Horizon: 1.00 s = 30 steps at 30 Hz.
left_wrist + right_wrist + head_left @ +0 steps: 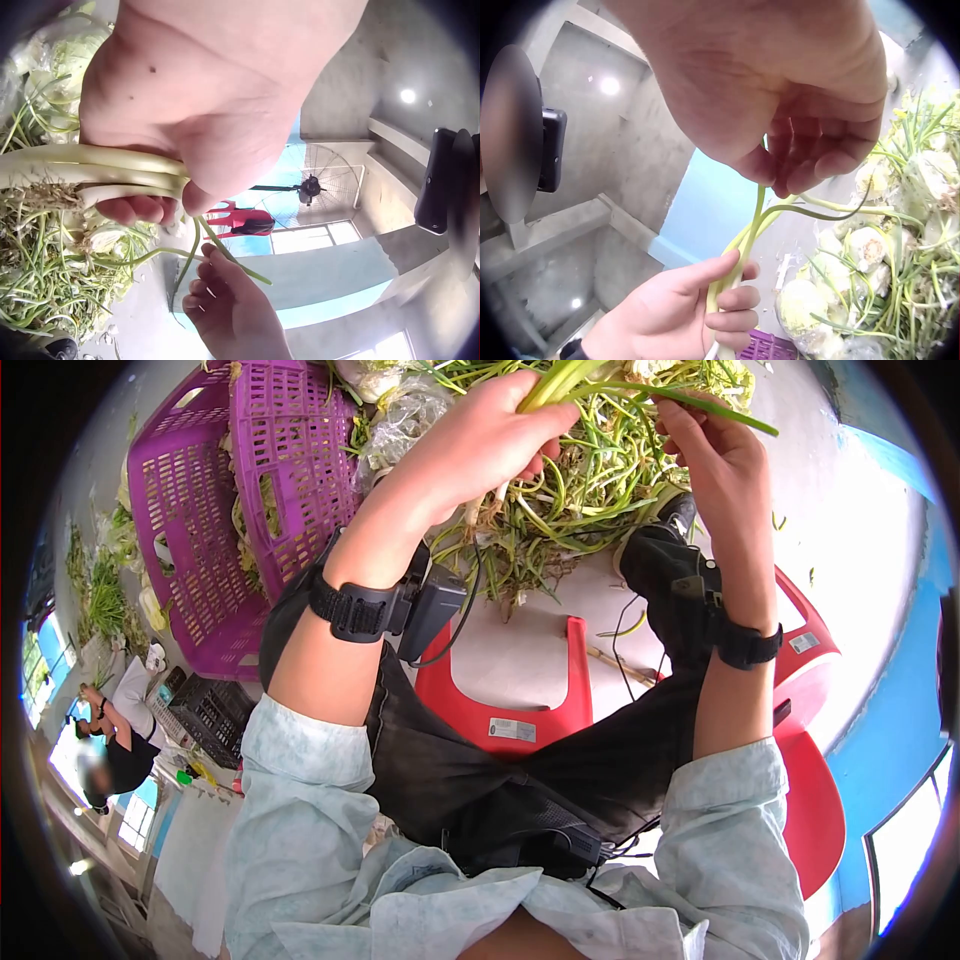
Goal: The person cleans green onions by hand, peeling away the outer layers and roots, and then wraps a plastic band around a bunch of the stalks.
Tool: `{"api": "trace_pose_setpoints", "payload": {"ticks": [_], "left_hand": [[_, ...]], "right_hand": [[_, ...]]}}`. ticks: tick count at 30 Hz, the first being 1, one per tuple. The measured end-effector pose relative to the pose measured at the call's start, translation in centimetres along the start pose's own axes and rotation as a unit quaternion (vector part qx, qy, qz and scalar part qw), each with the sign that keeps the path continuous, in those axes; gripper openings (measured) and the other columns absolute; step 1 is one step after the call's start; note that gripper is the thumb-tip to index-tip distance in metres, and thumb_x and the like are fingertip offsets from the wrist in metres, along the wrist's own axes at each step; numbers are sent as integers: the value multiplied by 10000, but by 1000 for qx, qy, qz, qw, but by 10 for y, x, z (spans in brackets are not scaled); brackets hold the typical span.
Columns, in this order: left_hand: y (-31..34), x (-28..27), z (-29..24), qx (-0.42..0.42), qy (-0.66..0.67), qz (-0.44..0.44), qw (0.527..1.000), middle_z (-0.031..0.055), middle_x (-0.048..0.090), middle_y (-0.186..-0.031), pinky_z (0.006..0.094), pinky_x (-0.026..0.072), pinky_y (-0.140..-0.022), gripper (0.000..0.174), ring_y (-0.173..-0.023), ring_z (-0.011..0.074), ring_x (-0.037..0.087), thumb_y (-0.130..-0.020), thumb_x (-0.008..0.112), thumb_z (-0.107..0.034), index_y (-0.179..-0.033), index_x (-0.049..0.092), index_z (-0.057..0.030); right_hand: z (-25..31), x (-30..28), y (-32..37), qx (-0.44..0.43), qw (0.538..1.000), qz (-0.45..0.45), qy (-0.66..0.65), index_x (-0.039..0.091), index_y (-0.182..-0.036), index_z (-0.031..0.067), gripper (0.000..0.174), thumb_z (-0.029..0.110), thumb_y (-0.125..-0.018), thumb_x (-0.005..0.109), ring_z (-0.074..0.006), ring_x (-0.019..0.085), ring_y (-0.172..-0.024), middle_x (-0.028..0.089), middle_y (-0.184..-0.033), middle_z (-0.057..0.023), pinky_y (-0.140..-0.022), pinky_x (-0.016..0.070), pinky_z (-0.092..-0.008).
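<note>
The left hand grips several pale green stalks near the top of the head view; in the left wrist view their white lower ends and some brown roots show beside the curled fingers. To its right, the right hand pinches a thin green leaf between thumb and fingertips. The right wrist view has the pinching right hand above the left hand, with the leaf running between them. A heap of loose green stalks and leaves lies below both hands.
Purple crates stand at the left, with clear plastic beside them. A red stool is between the black-trousered legs, another red seat at the right. A person and a black crate are at far left.
</note>
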<state>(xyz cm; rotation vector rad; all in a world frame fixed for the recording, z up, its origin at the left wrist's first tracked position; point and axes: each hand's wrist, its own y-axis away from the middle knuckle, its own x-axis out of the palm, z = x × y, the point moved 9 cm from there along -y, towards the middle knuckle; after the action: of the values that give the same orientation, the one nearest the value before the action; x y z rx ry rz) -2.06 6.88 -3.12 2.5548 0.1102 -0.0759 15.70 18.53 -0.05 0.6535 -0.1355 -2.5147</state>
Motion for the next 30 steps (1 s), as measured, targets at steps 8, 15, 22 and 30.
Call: {"api": "trace_pose_setpoints", "payload": {"ticks": [8, 15, 22, 30], "left_hand": [[9, -18, -13, -17, 186, -86, 979, -30, 529, -728, 246, 432, -553, 193, -608, 86, 508, -1082, 543, -225, -1137, 574, -42], [5, -31, -4, 11, 257, -136, 957, -3, 573, -741, 261, 468, -590, 163, -631, 112, 554, -1058, 556, -173, -1154, 571, -42], [4, -29, 3, -5, 278, -158, 948, 39, 623, -822, 302, 516, -692, 153, -723, 153, 613, -1036, 570, -149, -1127, 572, -26], [4, -25, -1, -23, 268, -125, 955, 38, 607, -794, 288, 490, -678, 167, -727, 137, 591, -1042, 592, -216, -1029, 592, -50]], "right_hand": [[2, -5, -2, -34, 998, -3, -45, 750, -1191, 34, 273, 229, -1050, 621, -67, 623, -848, 747, -972, -27, -767, 493, -224], [4, -10, -1, -33, 999, -20, -32, 751, -1213, 46, 268, 210, -1052, 613, -63, 611, -860, 748, -987, -18, -775, 489, -217], [-2, -15, -4, -21, 999, -31, 19, 760, -1193, 50, 249, 203, -1047, 627, -75, 622, -880, 739, -1006, -9, -791, 496, -216], [18, -10, 1, 34, 998, -25, -52, 710, -1119, 13, 233, 193, -1068, 570, -100, 650, -889, 711, -979, -22, -813, 517, -259]]}}
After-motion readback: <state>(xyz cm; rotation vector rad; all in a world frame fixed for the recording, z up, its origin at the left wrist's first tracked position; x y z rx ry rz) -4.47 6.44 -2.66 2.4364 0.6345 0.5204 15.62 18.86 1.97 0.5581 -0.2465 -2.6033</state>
